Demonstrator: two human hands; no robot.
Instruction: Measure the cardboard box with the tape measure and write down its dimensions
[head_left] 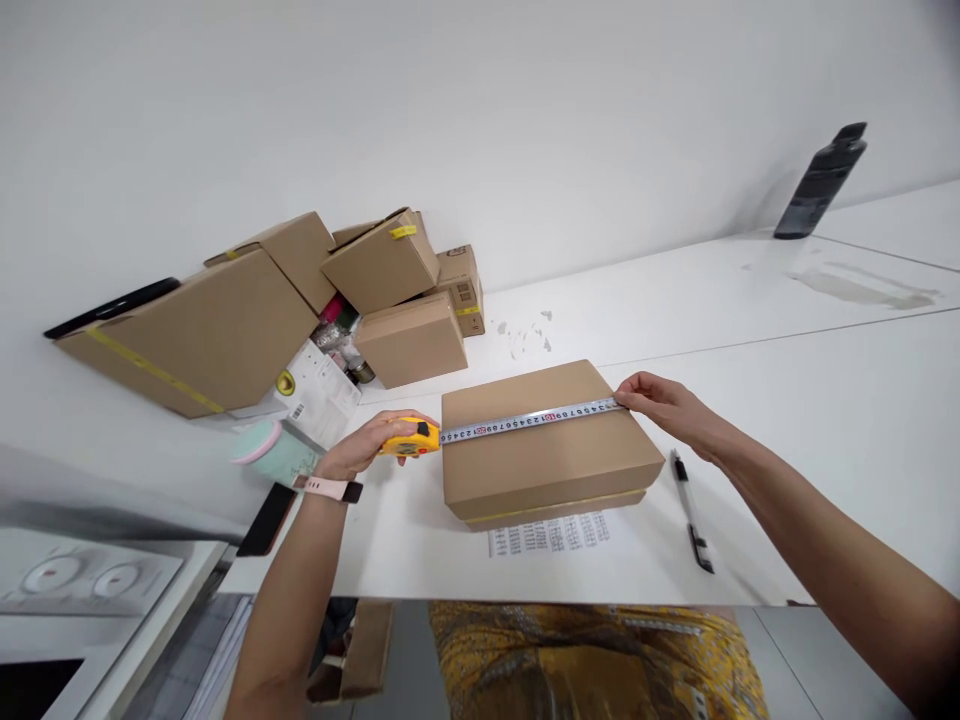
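Note:
A closed brown cardboard box [547, 455] lies on the white table in front of me, with yellow tape along its near side. My left hand [375, 440] grips a yellow tape measure [409, 437] at the box's left edge. From its case the silver blade [517, 422] runs lengthwise across the box's top. At the right edge, my right hand [656, 405] pinches the blade's end between thumb and fingers. A printed sheet [555, 535] lies partly hidden under the near side of the box. A black-and-clear pen [691, 515] rests right of the box.
Several cardboard boxes [382, 265] are stacked at the back left against the wall. A mint tumbler [277, 455] and a dark flat object [266, 520] stand near my left forearm. A dark bottle [821, 185] is at the far right. Below the table's left end is a white appliance [90, 590].

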